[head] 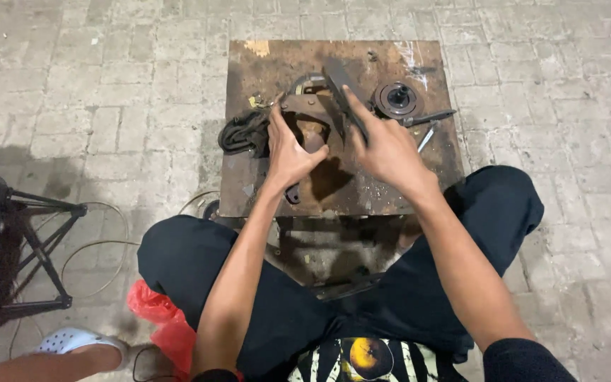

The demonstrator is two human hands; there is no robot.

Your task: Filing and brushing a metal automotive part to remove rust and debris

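A rusty metal work plate stands low over the brick paving between my knees. On it sits a rusty curved metal bracket. My left hand grips the bracket's lower part, thumb towards the middle. My right hand holds a dark flat metal bar that slants up and away across the bracket, with my forefinger stretched along it.
A round black disc part, a dark pointed tool and a small shiny rod lie at the plate's right. A black cable coil hangs at its left. A metal stand, a red bag and another person's sandalled foot are at the left.
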